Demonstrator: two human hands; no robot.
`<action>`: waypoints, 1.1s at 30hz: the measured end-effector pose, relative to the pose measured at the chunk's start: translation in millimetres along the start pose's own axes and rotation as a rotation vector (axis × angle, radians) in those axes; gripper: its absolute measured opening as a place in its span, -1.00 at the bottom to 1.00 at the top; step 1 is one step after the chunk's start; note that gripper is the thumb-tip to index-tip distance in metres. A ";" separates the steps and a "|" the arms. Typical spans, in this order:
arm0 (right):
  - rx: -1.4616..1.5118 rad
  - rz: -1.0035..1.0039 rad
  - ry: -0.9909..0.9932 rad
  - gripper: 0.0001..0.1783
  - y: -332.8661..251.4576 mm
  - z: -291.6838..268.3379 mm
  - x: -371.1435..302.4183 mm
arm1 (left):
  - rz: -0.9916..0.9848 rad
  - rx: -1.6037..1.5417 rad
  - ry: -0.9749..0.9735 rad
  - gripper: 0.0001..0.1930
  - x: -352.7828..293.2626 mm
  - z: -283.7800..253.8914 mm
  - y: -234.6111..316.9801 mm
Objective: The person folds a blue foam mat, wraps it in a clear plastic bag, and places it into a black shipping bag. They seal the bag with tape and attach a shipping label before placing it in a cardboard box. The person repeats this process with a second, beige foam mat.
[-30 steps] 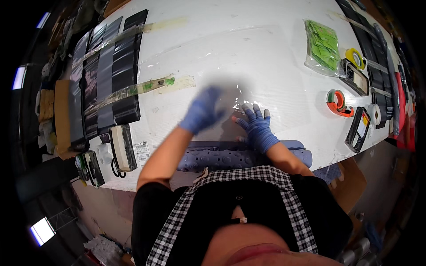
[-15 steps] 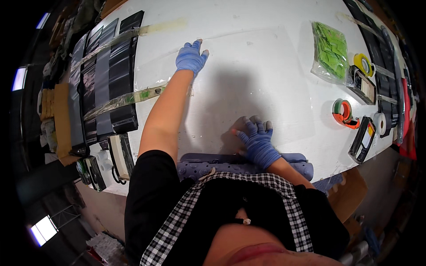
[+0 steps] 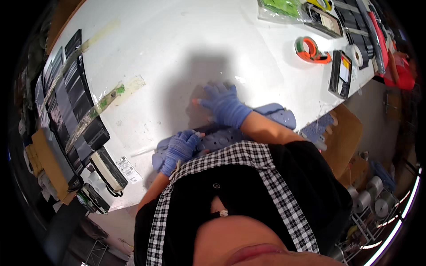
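Left grip [image 3: 181, 149] (one of two) on one bumpy roll [image 3: 222, 138]

Dark packs [image 3: 76, 98] lie at the left of the frame under strips of tape [image 3: 105, 103]. Toward the lower left are a box [image 3: 106, 167] and, just beside it, a white label [image 3: 128, 169]. The upper right has a green pack [image 3: 280, 8], an orange dispenser [image 3: 325, 58] and a white roll [image 3: 355, 55]. Cardboard [image 3: 344, 139] shows at lower right, near silvery cylinders [image 3: 375, 186], possibly spools.
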State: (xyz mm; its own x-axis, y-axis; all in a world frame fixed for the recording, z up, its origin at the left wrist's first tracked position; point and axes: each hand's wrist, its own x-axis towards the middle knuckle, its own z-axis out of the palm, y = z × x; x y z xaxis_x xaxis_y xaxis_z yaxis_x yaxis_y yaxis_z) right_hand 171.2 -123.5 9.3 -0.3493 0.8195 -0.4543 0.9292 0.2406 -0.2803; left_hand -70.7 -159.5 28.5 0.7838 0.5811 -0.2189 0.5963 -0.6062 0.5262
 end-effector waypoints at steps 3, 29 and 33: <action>-0.056 0.021 -0.036 -0.23 2.5 -8.8 -5.6 | -0.076 -0.015 0.055 -0.36 -11.9 8.1 17.3; 0.295 0.730 0.646 -0.49 224.2 58.4 -119.8 | -0.920 -0.966 0.829 -0.84 -42.7 -40.2 -114.6; 0.307 0.899 0.544 -0.21 186.8 35.0 -122.0 | -1.066 -0.890 0.769 -0.72 -84.1 -17.5 -131.3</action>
State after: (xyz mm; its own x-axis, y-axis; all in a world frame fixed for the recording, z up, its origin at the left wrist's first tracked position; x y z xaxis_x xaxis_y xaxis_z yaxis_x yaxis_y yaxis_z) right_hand 383.1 -196.8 -17.3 0.6114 0.7693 -0.1854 0.7222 -0.6382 -0.2667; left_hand -217.9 -119.2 -7.8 -0.3454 0.8055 -0.4815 0.2878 0.5793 0.7626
